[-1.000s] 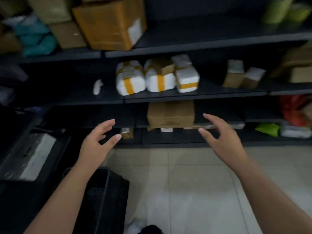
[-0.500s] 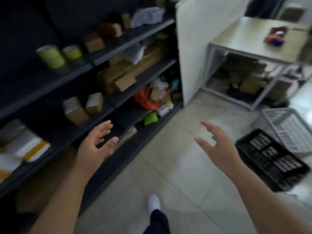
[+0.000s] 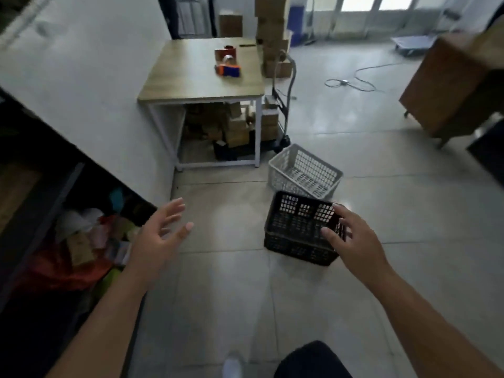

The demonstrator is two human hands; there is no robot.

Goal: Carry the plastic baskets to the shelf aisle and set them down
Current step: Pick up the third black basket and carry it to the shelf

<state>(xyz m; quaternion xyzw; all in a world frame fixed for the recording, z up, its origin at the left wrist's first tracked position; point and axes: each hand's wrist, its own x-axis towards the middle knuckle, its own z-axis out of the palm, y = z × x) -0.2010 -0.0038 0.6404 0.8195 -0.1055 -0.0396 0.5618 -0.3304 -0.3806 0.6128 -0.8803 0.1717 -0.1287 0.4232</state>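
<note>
Left hand: your left hand is raised over the tiled floor, fingers spread apart, holding nothing.
Right hand: your right hand hangs in front of the black basket, fingers apart; contact cannot be confirmed.
Baskets: the black basket sits on the floor; the white basket stands tilted just behind it, apparently touching.
Surroundings: shelf on your left; wooden-topped table beyond the baskets.

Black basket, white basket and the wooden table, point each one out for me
black basket (image 3: 296, 242), head view, on its near mesh wall.
white basket (image 3: 282, 174), head view, on its left side wall.
wooden table (image 3: 191, 77), head view, on a bare part of the tabletop.
</note>
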